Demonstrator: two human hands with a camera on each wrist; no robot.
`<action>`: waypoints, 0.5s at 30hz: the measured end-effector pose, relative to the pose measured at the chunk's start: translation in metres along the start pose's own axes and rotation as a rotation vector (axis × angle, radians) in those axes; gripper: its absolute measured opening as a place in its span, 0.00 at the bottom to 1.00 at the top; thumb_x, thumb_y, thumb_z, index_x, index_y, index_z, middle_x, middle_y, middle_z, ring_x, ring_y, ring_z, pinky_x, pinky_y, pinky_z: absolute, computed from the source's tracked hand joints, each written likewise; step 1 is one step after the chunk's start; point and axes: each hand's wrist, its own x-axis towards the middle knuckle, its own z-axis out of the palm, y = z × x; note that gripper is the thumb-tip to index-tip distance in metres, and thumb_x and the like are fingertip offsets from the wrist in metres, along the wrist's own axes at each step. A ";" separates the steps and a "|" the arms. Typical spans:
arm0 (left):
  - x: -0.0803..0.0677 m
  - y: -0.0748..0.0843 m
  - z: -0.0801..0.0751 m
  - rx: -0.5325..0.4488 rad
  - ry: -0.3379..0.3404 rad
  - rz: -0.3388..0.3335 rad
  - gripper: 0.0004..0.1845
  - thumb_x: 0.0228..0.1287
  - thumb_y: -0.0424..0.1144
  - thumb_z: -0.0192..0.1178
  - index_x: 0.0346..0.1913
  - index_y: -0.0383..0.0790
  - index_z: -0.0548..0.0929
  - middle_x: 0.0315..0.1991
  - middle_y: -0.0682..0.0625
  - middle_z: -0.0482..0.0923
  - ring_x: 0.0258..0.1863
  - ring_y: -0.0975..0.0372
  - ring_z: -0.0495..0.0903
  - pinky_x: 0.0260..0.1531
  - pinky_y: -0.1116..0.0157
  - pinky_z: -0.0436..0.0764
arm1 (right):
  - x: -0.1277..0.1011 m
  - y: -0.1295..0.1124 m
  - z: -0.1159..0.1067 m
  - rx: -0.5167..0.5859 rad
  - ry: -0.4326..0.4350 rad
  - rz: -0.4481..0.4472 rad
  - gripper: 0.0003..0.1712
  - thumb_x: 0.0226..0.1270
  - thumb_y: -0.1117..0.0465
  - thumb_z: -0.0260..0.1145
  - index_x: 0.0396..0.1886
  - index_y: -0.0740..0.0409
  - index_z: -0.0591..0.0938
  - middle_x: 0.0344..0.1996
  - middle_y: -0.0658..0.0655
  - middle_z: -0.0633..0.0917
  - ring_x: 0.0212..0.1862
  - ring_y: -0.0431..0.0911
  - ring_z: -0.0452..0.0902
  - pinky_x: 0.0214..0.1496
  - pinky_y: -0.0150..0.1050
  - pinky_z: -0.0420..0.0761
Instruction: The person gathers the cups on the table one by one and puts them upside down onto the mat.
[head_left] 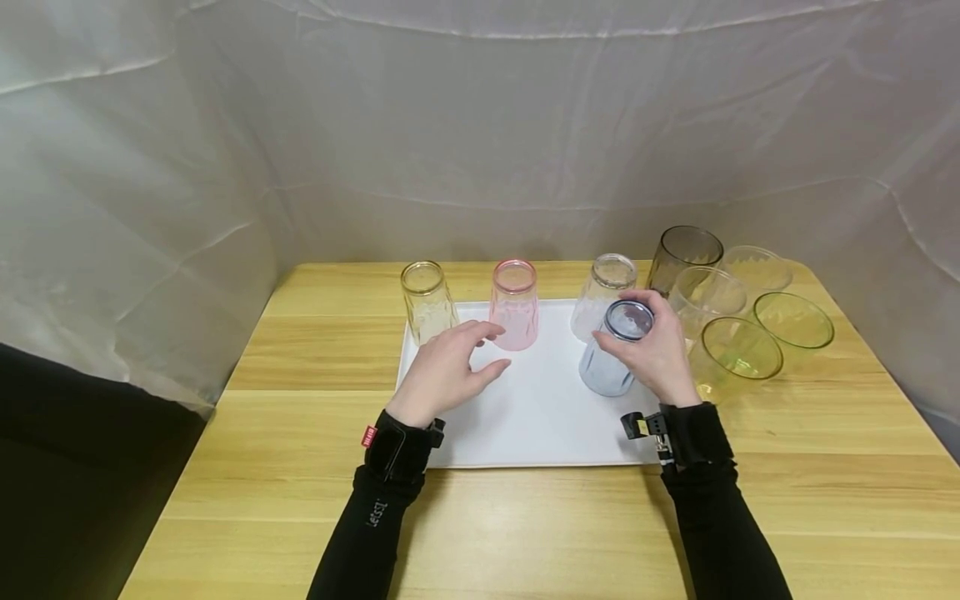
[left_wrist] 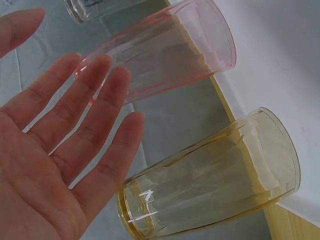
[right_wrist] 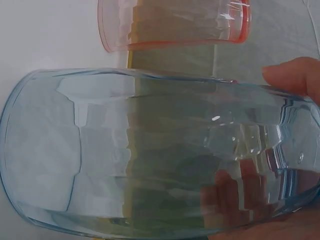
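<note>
Right hand, four upturned cups

The right hand is covering the near side of the blue cup, and in the right wrist view that cup is running off the frame's edges, with only a fingertip showing. In the left wrist view the left hand is being cut off at the bottom and left edges. The clear cup beyond its fingers is showing only a sliver at the top edge.
</note>
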 end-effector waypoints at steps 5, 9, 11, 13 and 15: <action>0.000 -0.001 0.000 -0.010 0.005 0.005 0.21 0.67 0.47 0.66 0.59 0.44 0.82 0.56 0.48 0.85 0.51 0.53 0.86 0.49 0.56 0.84 | -0.001 -0.002 -0.001 -0.027 0.010 0.009 0.35 0.54 0.65 0.77 0.61 0.67 0.73 0.59 0.69 0.77 0.62 0.62 0.72 0.65 0.57 0.70; -0.001 -0.001 0.000 -0.012 0.011 0.004 0.21 0.66 0.46 0.66 0.59 0.43 0.82 0.56 0.48 0.85 0.51 0.54 0.86 0.48 0.56 0.85 | -0.001 -0.002 -0.001 -0.026 0.010 0.014 0.36 0.54 0.65 0.77 0.62 0.66 0.73 0.60 0.69 0.77 0.63 0.62 0.71 0.66 0.57 0.70; -0.001 -0.001 -0.001 -0.010 0.013 0.005 0.21 0.66 0.46 0.67 0.59 0.43 0.82 0.56 0.47 0.85 0.50 0.55 0.86 0.48 0.56 0.85 | -0.002 -0.003 -0.001 -0.019 0.012 0.007 0.37 0.53 0.65 0.77 0.63 0.66 0.73 0.60 0.68 0.77 0.62 0.62 0.72 0.66 0.57 0.69; -0.001 -0.001 -0.001 -0.012 0.013 0.005 0.21 0.66 0.46 0.66 0.59 0.43 0.82 0.56 0.47 0.85 0.51 0.55 0.86 0.48 0.56 0.85 | -0.001 -0.003 -0.001 -0.013 0.020 -0.005 0.38 0.53 0.65 0.78 0.63 0.66 0.73 0.60 0.68 0.77 0.62 0.61 0.72 0.65 0.56 0.69; -0.001 -0.001 -0.001 -0.014 0.014 0.006 0.21 0.66 0.46 0.66 0.59 0.43 0.82 0.56 0.47 0.85 0.51 0.55 0.86 0.48 0.56 0.85 | -0.001 -0.004 -0.001 -0.012 0.036 -0.022 0.38 0.52 0.65 0.79 0.62 0.66 0.73 0.59 0.68 0.78 0.61 0.60 0.72 0.65 0.54 0.68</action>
